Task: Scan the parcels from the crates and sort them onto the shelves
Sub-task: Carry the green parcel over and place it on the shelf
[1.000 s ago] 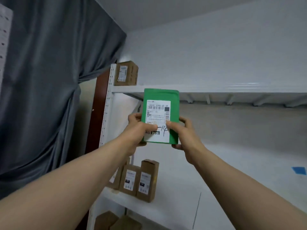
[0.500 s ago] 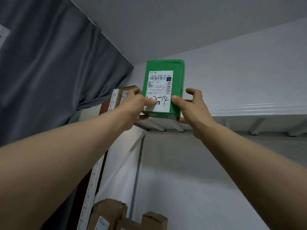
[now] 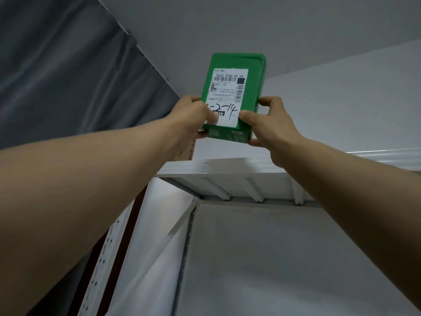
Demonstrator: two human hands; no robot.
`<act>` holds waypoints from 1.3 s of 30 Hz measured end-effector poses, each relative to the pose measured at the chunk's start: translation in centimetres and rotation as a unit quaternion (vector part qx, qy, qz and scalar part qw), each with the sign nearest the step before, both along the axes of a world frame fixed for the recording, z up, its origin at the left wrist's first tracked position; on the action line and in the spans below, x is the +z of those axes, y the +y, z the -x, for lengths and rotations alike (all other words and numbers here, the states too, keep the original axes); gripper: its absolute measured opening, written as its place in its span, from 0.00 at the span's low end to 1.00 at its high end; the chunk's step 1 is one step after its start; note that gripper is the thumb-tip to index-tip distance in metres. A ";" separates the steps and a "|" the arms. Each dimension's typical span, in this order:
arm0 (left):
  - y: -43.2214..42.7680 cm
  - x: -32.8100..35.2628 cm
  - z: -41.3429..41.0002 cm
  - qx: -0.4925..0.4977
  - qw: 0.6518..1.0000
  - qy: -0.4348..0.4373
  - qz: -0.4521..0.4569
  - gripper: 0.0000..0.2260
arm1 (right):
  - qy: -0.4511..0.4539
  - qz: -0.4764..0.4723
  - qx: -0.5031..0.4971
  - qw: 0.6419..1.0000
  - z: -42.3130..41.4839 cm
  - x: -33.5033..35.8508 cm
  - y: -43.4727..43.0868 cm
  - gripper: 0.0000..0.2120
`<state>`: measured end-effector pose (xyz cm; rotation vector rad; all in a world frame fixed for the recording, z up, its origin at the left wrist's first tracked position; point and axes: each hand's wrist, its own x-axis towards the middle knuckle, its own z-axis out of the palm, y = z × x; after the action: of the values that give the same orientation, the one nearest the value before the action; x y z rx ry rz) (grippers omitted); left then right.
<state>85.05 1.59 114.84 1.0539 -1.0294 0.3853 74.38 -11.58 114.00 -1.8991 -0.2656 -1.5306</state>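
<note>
Green parcel [image 3: 254,92]: upright, white label facing you, held above the top shelf [image 3: 227,166]. Your left grip [image 3: 193,117] pinches its lower left corner; your right grip [image 3: 271,124] pinches its lower right. Brown box [image 3: 185,151] sits behind your left wrist.

The left hand [image 3: 196,115] and right hand [image 3: 268,126] are bare. Both forearms [image 3: 79,179] are uncovered along their whole visible length, smooth and long, with slim fingers and plain knuckles.
</note>
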 end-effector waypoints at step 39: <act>-3.2 4.0 -26.3 0.454 0.859 -0.189 -0.142 0.24 | 0.118 0.067 -0.346 0.928 -24.4 5.6 -1.1 0.24</act>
<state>111.39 -1.65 118.82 1.7622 -0.8788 1.2796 98.75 -12.73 119.65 -2.4131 0.4751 -1.7099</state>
